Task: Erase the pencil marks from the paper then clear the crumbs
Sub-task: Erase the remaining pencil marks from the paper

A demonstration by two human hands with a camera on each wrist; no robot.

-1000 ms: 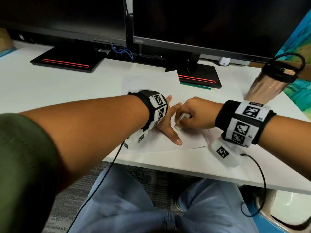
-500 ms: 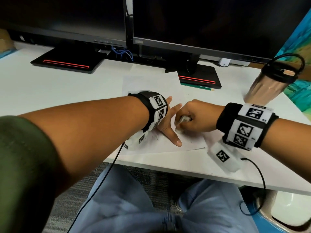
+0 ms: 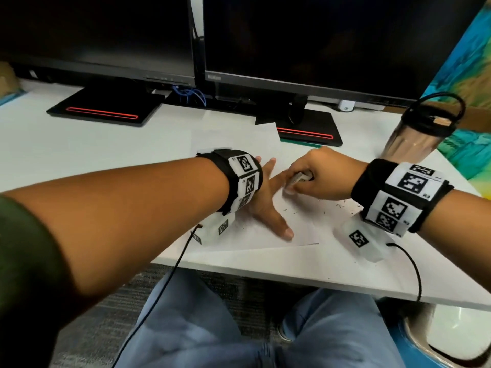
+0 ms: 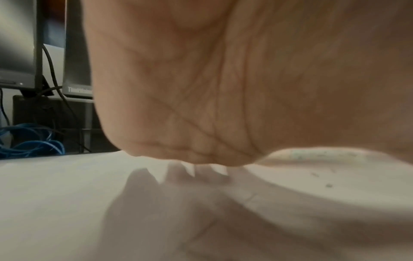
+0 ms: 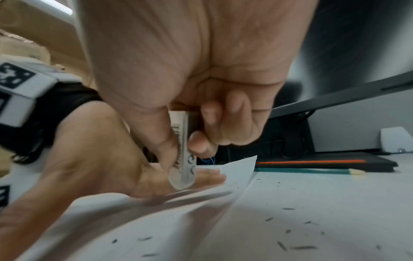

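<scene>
At frame centre your left hand [image 3: 261, 200] lies flat, fingers spread, pinning the paper [image 3: 300, 224] so it cannot slide while your right hand [image 3: 322, 175] pinches the eraser [image 5: 183, 159] against it, crumbs [image 3: 342, 207] scattered lower right.

My head camera looks down and forward from high up. It sees both my arms, the white desk [image 3: 79, 155], the paper [image 3: 300, 221] and the two dark screens at the back. My left wrist camera sits very low, right under my left hand [image 4: 223, 79], so my palm fills most of its view. It looks along the desk toward the blue cables [image 4: 31, 141]. My right wrist camera is just as low and close, under my right hand [image 5: 190, 70]. It faces my left hand [image 5: 107, 159] and the green pencil [image 5: 308, 171]. All three views share the paper with its dark crumbs [image 5: 290, 247]
</scene>
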